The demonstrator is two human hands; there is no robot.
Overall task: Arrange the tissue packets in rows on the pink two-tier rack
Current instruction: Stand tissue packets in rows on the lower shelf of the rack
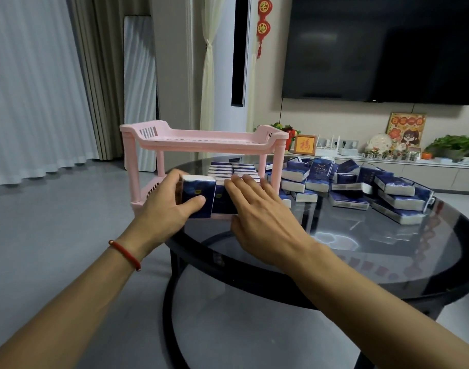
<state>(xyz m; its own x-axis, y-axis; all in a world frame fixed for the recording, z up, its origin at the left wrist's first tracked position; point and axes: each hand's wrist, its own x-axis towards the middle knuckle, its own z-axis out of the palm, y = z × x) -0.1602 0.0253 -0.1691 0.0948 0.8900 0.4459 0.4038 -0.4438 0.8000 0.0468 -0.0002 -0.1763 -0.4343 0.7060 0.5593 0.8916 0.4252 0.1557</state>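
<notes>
Packet (pixel 198 196) of tissues, dark blue, sat upright at the near left end of the pink rack's (pixel 201 138) lower tier, gripped by the left hand (pixel 166 201), thumb across its front face. Right hand (pixel 257 206) lay flat with fingers extended, pressing on the neighbouring packets (pixel 224 202) just beside it. Loose pile (pixel 366 182) lay on the glass table (pixel 361 243), right of the rack.
</notes>
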